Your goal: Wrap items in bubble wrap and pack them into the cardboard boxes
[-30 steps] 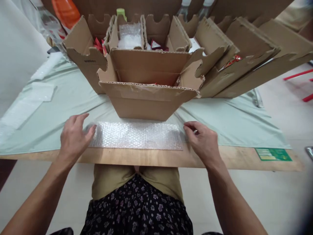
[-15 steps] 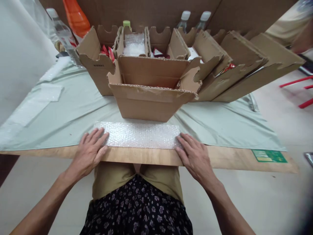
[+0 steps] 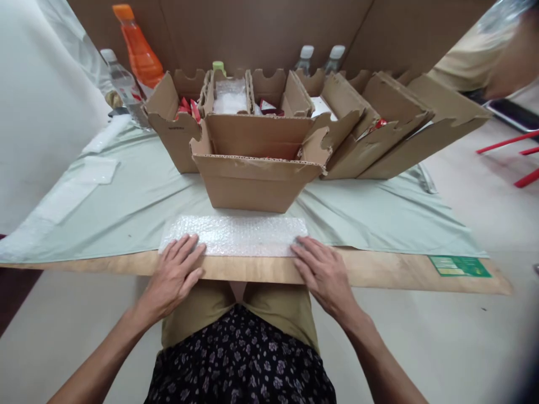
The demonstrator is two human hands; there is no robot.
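"Along the table's (image 3: pixel 379 269) near edge, what lies there?"

"A flat strip of bubble wrap (image 3: pixel 244 233), its long side beside the bare wood."

"And the hands?"

"Both unclenched, fingers spread. The left hand (image 3: pixel 174 275) rests its fingertips on the left end, the right hand (image 3: pixel 322 272) touches the right end; neither grips it."

"What's just beyond the strip?"

"An open front carton (image 3: pixel 252 188), upright on the pale green cloth (image 3: pixel 138 207). Behind it stands a row of open cartons (image 3: pixel 174 140), those on the right leaning."

"Anything farther out?"

"An orange bottle (image 3: pixel 145 62) at the back left, more wrap (image 3: pixel 67 196) on the left side, and a green card (image 3: pixel 458 266) on the wood at right."
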